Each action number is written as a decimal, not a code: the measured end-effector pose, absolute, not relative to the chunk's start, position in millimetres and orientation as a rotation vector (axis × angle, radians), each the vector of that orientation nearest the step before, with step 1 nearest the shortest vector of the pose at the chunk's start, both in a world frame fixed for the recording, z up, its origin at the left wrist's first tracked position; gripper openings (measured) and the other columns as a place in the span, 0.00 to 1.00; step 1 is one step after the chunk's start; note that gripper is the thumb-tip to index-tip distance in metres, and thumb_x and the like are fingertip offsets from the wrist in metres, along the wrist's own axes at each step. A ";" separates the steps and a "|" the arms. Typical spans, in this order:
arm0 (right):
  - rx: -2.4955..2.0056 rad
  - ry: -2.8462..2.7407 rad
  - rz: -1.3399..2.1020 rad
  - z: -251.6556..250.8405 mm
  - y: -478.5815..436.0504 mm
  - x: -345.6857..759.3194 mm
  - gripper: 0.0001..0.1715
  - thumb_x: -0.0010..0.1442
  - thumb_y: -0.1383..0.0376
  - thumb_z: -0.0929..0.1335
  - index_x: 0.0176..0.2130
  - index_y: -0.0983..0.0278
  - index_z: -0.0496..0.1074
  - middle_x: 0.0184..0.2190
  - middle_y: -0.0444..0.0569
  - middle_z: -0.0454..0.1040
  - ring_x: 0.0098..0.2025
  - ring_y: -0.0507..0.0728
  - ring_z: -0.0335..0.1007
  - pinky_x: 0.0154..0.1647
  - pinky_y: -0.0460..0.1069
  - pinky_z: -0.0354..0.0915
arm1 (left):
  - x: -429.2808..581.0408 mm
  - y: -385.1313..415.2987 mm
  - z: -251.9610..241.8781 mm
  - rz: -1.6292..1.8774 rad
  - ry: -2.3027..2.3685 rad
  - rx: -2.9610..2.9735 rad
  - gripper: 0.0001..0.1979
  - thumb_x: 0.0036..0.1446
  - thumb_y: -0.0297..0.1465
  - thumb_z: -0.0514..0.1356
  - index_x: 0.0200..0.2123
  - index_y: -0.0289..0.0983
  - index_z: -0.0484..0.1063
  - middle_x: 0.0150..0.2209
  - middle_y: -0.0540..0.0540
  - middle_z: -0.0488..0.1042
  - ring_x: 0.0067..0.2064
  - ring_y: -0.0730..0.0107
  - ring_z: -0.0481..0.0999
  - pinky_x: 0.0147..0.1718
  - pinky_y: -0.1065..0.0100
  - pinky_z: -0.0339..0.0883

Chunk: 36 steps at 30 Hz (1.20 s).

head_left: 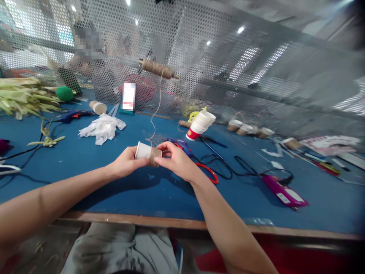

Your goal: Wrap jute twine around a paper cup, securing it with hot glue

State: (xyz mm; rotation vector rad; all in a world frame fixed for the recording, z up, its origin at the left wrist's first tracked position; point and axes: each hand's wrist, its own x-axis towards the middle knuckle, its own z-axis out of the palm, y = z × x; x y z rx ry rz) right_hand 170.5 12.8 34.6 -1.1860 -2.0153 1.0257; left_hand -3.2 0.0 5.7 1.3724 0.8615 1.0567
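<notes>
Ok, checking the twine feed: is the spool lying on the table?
No, the spool sits up on the mesh panel, off the table.

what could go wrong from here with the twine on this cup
The twine runs from the paper cup up to the spool on the mesh; a snag there might pull the coils loose. The left hand and right hand pinch the cup from both ends, so a hard grip may dent it. The black cables lie close by and might catch the strand.
</notes>
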 end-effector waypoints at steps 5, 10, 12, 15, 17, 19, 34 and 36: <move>-1.139 -2.052 0.930 35.3 11.8 170.8 0.18 0.46 0.65 0.68 0.38 0.65 0.60 0.36 0.49 0.67 0.36 0.53 0.67 0.36 0.51 0.66 | -7.6 4.8 7.5 1.023 0.799 1.329 0.16 0.39 0.29 0.63 0.35 0.30 0.70 0.31 0.45 0.75 0.32 0.69 0.71 0.35 0.70 0.62; -1.081 -2.188 0.705 33.9 10.9 170.7 0.19 0.46 0.67 0.69 0.39 0.63 0.61 0.39 0.48 0.66 0.40 0.53 0.65 0.44 0.53 0.64 | -12.5 13.1 2.4 1.019 0.744 1.191 0.15 0.39 0.27 0.62 0.35 0.30 0.71 0.32 0.44 0.75 0.32 0.70 0.71 0.36 0.70 0.62; -1.051 -2.207 0.712 33.8 12.4 172.4 0.19 0.46 0.66 0.69 0.39 0.63 0.61 0.39 0.48 0.66 0.41 0.53 0.65 0.44 0.52 0.64 | -13.5 13.6 1.5 1.028 0.771 1.242 0.14 0.40 0.27 0.62 0.34 0.30 0.71 0.31 0.45 0.75 0.32 0.70 0.71 0.36 0.69 0.62; -1.071 -2.096 0.766 35.3 17.6 177.3 0.17 0.48 0.62 0.68 0.38 0.63 0.63 0.38 0.49 0.67 0.39 0.53 0.67 0.41 0.51 0.66 | -13.2 10.7 2.8 1.035 0.806 1.339 0.15 0.41 0.29 0.62 0.35 0.30 0.72 0.31 0.45 0.75 0.34 0.67 0.72 0.38 0.67 0.62; -1.087 -2.023 0.740 37.1 21.1 180.1 0.13 0.51 0.61 0.66 0.38 0.64 0.65 0.38 0.50 0.68 0.39 0.53 0.67 0.41 0.51 0.65 | -12.3 8.0 3.8 1.028 0.838 1.391 0.15 0.41 0.31 0.61 0.34 0.30 0.72 0.30 0.45 0.75 0.33 0.65 0.72 0.38 0.65 0.63; -1.063 -2.044 0.716 38.1 22.8 180.1 0.11 0.55 0.61 0.63 0.37 0.64 0.68 0.39 0.50 0.69 0.41 0.53 0.67 0.44 0.52 0.64 | -11.5 5.7 3.7 1.012 0.857 1.453 0.15 0.41 0.33 0.61 0.34 0.30 0.72 0.29 0.45 0.74 0.32 0.66 0.71 0.36 0.65 0.63; -0.917 -2.118 1.166 22.7 15.4 164.7 0.15 0.56 0.63 0.62 0.44 0.63 0.66 0.42 0.47 0.71 0.42 0.52 0.68 0.45 0.51 0.63 | -5.1 3.6 -5.4 0.931 0.933 1.726 0.20 0.51 0.41 0.53 0.23 0.29 0.70 0.19 0.50 0.65 0.23 0.77 0.60 0.23 0.75 0.56; -0.929 -2.130 1.146 22.8 16.4 164.0 0.14 0.57 0.64 0.61 0.44 0.63 0.66 0.42 0.47 0.71 0.43 0.52 0.68 0.45 0.51 0.63 | -4.3 5.3 -6.0 0.928 0.964 1.710 0.20 0.50 0.41 0.53 0.21 0.29 0.70 0.18 0.51 0.63 0.22 0.78 0.59 0.22 0.75 0.55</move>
